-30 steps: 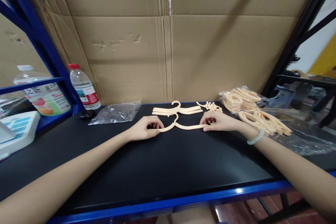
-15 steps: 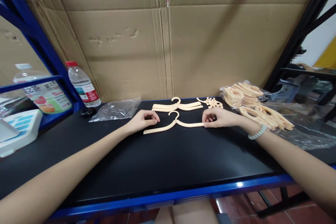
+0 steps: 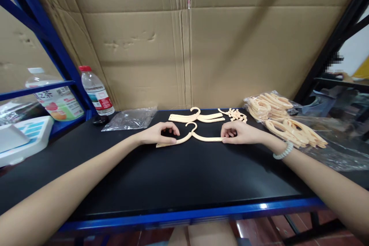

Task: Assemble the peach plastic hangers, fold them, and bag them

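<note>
A cream plastic hanger [image 3: 193, 135] lies flat on the black tabletop [image 3: 173, 177] between my hands. My left hand [image 3: 159, 133] pinches its left arm tip with thumb and fingers curled over it. My right hand [image 3: 239, 132] holds the tip of its right arm; a pale bead bracelet sits on that wrist. Just behind lies a small stack of assembled hangers [image 3: 196, 116]. A little heap of small cream hook parts [image 3: 235, 114] rests to its right.
A pile of cream hanger parts [image 3: 284, 121] on clear plastic lies at the right. An empty clear bag [image 3: 129, 119], a water bottle [image 3: 96, 93] and a small dark object sit at the back left. Cardboard [image 3: 187, 46] lines the back wall; blue shelf posts stand at the left.
My left hand, which had let go of the hanger's left arm half a second ago, has closed on its tip again. The right hand has kept its hold.
</note>
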The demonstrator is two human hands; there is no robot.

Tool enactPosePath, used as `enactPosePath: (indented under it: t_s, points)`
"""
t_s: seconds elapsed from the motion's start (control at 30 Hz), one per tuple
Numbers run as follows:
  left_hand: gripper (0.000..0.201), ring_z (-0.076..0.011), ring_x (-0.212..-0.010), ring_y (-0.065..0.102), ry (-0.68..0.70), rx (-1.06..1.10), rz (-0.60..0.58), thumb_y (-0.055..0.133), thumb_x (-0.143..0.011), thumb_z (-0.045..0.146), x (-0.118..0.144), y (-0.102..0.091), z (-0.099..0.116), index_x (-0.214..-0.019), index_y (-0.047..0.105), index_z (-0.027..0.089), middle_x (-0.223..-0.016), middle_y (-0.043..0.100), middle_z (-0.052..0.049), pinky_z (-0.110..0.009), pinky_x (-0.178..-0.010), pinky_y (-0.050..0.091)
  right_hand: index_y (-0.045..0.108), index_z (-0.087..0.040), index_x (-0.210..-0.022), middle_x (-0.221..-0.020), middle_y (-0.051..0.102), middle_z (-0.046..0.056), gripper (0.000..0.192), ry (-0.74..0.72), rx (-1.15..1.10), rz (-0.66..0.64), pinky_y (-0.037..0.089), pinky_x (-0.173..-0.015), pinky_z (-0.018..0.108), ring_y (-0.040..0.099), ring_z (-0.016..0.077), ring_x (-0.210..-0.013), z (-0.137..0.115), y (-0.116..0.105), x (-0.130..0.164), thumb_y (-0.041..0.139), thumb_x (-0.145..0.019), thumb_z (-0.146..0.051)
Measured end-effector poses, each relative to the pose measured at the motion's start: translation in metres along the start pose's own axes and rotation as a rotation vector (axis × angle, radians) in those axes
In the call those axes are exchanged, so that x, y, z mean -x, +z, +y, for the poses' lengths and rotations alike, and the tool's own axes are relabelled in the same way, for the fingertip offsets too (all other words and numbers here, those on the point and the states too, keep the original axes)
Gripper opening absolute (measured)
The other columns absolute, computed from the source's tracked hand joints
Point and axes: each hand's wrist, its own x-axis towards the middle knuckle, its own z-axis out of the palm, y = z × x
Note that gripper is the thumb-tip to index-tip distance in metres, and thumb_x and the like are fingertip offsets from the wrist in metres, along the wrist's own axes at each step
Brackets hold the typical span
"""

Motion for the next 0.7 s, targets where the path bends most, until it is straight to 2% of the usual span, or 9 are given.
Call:
enactPosePath:
  t_s: [0.07,0.2,0.37,0.6,0.7]
  points:
    - [0.025,-0.0177,-0.087,0.054,0.050,-0.049,-0.078,0.069,-0.071,0.031,0.0015,-0.0031,0.0023,-0.093,0.067,0.020,-0.094,0.064,-0.003,-0.029,-0.080,0.042,0.065,-0.016,-0.075,-0.066,0.058,0.001,0.017,-0.002,-0.012,0.008,0.039,-0.052,0.023,0.049,0.0111,-0.058,-0.0007,0.0009,0.0004,0.063,-0.074,-0.034]
    - [0.019,-0.0170,-0.084,0.056,0.070,-0.036,-0.110,0.065,-0.074,0.026,0.0024,-0.0050,-0.0002,-0.091,0.070,0.019,-0.090,0.065,-0.003,-0.029,-0.080,0.042,0.064,-0.017,-0.073,-0.062,0.057,0.000,0.015,0.015,-0.033,-0.017,0.039,-0.052,0.023,0.049,0.0114,-0.057,-0.0016,0.0004,0.0016,0.063,-0.073,-0.032]
    - [0.018,-0.0167,-0.083,0.056,0.073,-0.023,-0.098,0.063,-0.076,0.025,0.0007,-0.0043,-0.0063,-0.092,0.070,0.019,-0.090,0.066,-0.003,-0.028,-0.078,0.043,0.060,-0.018,-0.068,-0.061,0.055,-0.001,0.010,0.021,-0.045,-0.073,0.040,-0.054,0.023,0.050,0.0116,-0.058,-0.0003,-0.0011,0.0028,0.062,-0.071,-0.027]
    - [0.016,-0.0150,-0.075,0.056,0.029,0.019,-0.094,0.064,-0.074,0.027,0.0003,-0.0072,-0.0026,-0.085,0.070,0.016,-0.079,0.065,-0.003,-0.026,-0.070,0.042,0.061,-0.017,-0.070,-0.063,0.055,-0.001,0.012,0.005,-0.022,-0.030,0.039,-0.054,0.023,0.048,0.0113,-0.059,-0.0010,0.0013,0.0014,0.063,-0.072,-0.029]
    - [0.018,-0.0135,-0.067,0.054,-0.050,0.082,-0.002,0.064,-0.074,0.029,0.0001,-0.0057,-0.0062,-0.084,0.069,0.015,-0.072,0.062,-0.001,-0.024,-0.062,0.041,0.065,-0.016,-0.077,-0.065,0.056,0.000,0.021,0.015,-0.059,-0.024,0.039,-0.053,0.023,0.049,0.0116,-0.059,0.0010,0.0015,0.0000,0.065,-0.074,-0.037]
